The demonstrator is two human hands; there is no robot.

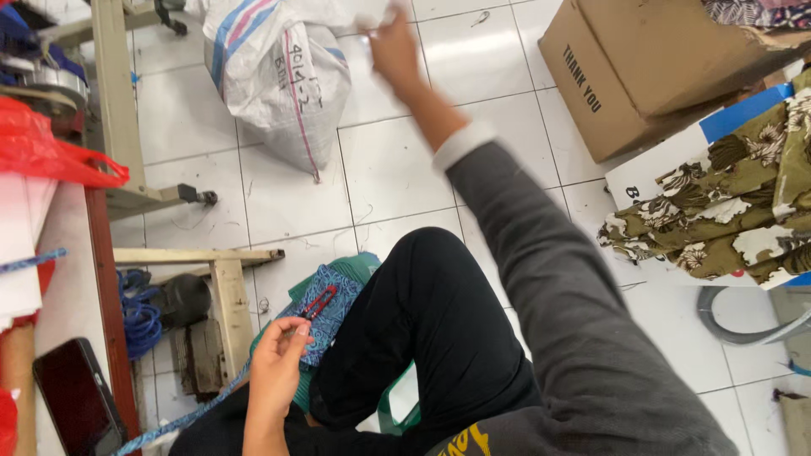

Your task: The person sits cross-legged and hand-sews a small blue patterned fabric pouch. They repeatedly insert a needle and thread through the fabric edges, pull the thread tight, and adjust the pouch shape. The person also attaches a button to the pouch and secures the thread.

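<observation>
Head view looks straight down over the person's black-trousered knee (439, 304), which serves as the anchor for everything else. Just left of the knee, nearest the camera, the left hand (274, 367) has its fingers curled and pinched around small red-handled thread snips (319, 301), whose tips point up and away over a piece of blue patterned fabric (331, 312) lying against the thigh. A blue cord (182, 418) runs from below that hand toward the lower left. Further left of the knee stands a wooden table leg (228, 312), with a coil of blue rope (139, 312) beside it and a dark phone (76, 397) on the tabletop edge. Right of the knee, a pile of olive floral cloth (726, 211) sits on a white and blue box. Beyond the knee, the grey-sleeved right arm stretches out over the white tiled floor (389, 169); the right hand (395, 46) is blurred (whether it grips anything I cannot tell) and reaches beside a white woven sack (279, 76). Far right of that lies a brown cardboard box (650, 67).
</observation>
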